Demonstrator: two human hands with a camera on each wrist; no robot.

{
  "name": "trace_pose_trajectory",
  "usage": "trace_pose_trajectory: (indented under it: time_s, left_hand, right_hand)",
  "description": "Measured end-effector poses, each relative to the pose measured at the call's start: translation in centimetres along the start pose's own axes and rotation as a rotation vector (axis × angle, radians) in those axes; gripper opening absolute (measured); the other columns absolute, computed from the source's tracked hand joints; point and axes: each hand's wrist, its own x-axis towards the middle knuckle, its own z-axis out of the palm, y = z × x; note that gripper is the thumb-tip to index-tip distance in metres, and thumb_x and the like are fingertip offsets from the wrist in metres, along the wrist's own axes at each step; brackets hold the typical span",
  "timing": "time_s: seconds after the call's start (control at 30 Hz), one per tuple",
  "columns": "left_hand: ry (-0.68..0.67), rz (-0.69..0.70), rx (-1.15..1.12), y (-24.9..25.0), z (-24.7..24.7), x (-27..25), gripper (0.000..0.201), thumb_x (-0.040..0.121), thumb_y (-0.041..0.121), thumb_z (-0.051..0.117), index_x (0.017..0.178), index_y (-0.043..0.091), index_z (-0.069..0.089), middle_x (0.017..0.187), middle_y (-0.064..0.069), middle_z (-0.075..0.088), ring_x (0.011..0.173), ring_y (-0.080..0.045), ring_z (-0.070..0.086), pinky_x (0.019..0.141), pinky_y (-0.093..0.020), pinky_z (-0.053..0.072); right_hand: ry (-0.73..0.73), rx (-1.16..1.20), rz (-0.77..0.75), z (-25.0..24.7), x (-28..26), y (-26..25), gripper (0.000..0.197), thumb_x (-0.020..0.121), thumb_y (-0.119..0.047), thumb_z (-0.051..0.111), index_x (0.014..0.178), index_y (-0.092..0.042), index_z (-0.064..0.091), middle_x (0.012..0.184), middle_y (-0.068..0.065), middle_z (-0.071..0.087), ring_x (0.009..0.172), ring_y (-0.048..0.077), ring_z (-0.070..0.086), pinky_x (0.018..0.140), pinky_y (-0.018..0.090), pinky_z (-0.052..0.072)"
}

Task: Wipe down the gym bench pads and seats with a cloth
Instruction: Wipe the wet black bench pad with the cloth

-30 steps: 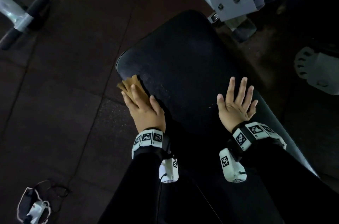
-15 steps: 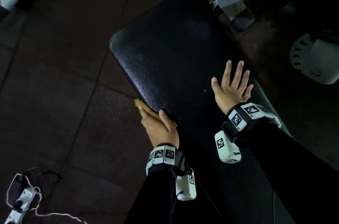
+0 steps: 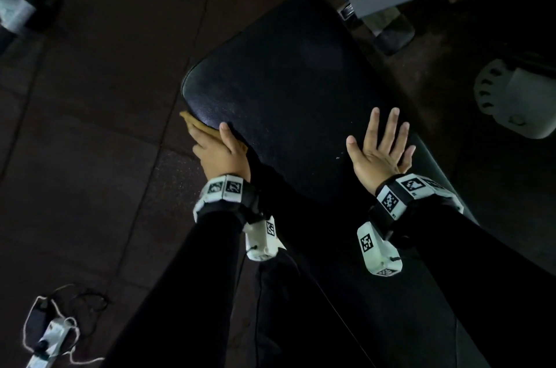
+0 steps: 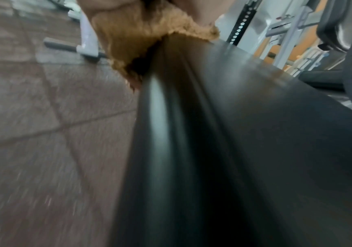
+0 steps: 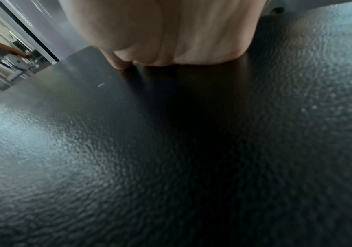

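From the head view, your left hand (image 3: 219,154) presses a tan cloth (image 3: 197,123) against the left side edge of the black bench pad (image 3: 288,78), thumb on top, while your right hand (image 3: 380,154) lies flat with fingers spread on the pad. The left wrist view shows the cloth (image 4: 141,31) wrapped over the pad's side edge under your fingers. The right wrist view shows your palm (image 5: 170,33) resting on the textured pad (image 5: 170,150).

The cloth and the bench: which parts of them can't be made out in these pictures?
- Cloth: head view, mostly hidden under the left hand; left wrist view blurred.
- Bench pad: near end covered by the dark sleeves; underside unseen.
- Right hand: right wrist view shows only the palm's heel; fingers cut off.
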Motion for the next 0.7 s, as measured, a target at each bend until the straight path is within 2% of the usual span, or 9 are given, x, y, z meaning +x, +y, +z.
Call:
trace_pose_trajectory:
  time_s: [0.07,0.13,0.2,0.3,0.5,0.6,0.7]
  left_hand:
    - [-0.018,-0.003,-0.007,-0.9,0.2,-2.1,0.066,0.098,0.043,0.038,0.15,0.014,0.011,0.125,-0.027,0.047,0.104,-0.039,0.052,0.075,-0.034,0.035]
    - [-0.049,-0.016,-0.027,-2.0,0.4,-4.8,0.067,0.098,0.042,0.039,0.15,0.012,0.011,0.124,-0.029,0.045,0.106,-0.04,0.049,0.083,-0.038,0.038]
    - [-0.085,-0.042,-0.046,-2.9,0.4,-7.5,0.067,0.097,0.039,0.04,0.15,0.01,0.011,0.127,-0.03,0.042,0.11,-0.04,0.047,0.089,-0.038,0.037]
    - [-0.121,-0.074,-0.053,-3.2,0.4,-8.9,0.068,0.097,0.035,0.042,0.15,0.007,0.01,0.131,-0.03,0.038,0.112,-0.04,0.045,0.091,-0.036,0.037]
    - [-0.119,-0.033,0.012,-1.5,0.0,-4.3,0.072,0.096,0.043,0.04,0.151,0.011,0.005,0.139,-0.025,0.035,0.112,-0.043,0.05,0.086,-0.04,0.041]
    - [-0.104,0.029,0.062,-0.3,-0.2,-0.3,0.075,0.096,0.045,0.039,0.151,0.009,0.002,0.14,-0.028,0.034,0.112,-0.045,0.049,0.088,-0.045,0.042]
    - [-0.081,0.115,0.13,1.0,-0.5,3.5,0.076,0.097,0.043,0.038,0.15,0.003,0.0,0.149,-0.028,0.022,0.126,-0.041,0.038,0.097,-0.049,0.038]
  right_hand:
    - [-0.008,-0.002,0.009,-0.1,-0.2,-0.2,0.064,0.091,-0.06,0.017,0.124,-0.051,-0.037,0.143,-0.014,-0.043,0.135,0.015,-0.036,0.107,0.044,-0.02]
    - [-0.021,-0.002,0.018,-0.2,-0.3,-0.3,0.063,0.091,-0.06,0.016,0.123,-0.051,-0.038,0.142,-0.015,-0.044,0.134,0.014,-0.037,0.107,0.044,-0.02]
    - [-0.034,-0.006,0.026,-0.3,-0.3,-0.4,0.063,0.09,-0.061,0.015,0.121,-0.053,-0.039,0.141,-0.015,-0.045,0.134,0.014,-0.038,0.107,0.044,-0.021]
    - [-0.052,-0.009,0.041,-0.5,-0.3,-0.7,0.064,0.089,-0.063,0.015,0.119,-0.053,-0.041,0.14,-0.015,-0.046,0.134,0.015,-0.038,0.107,0.045,-0.02]
    - [-0.053,0.004,0.044,-0.8,-0.6,-1.1,0.064,0.088,-0.062,0.016,0.122,-0.052,-0.038,0.141,-0.017,-0.045,0.134,0.014,-0.037,0.108,0.045,-0.019]
    - [-0.072,0.015,0.041,-0.9,-0.6,-1.1,0.064,0.091,-0.061,0.018,0.125,-0.052,-0.036,0.136,-0.02,-0.049,0.132,0.012,-0.039,0.108,0.044,-0.02]
    - [-0.108,0.011,0.046,-1.1,-0.5,-1.3,0.065,0.091,-0.061,0.017,0.125,-0.052,-0.038,0.132,-0.02,-0.053,0.128,0.009,-0.042,0.107,0.044,-0.022]
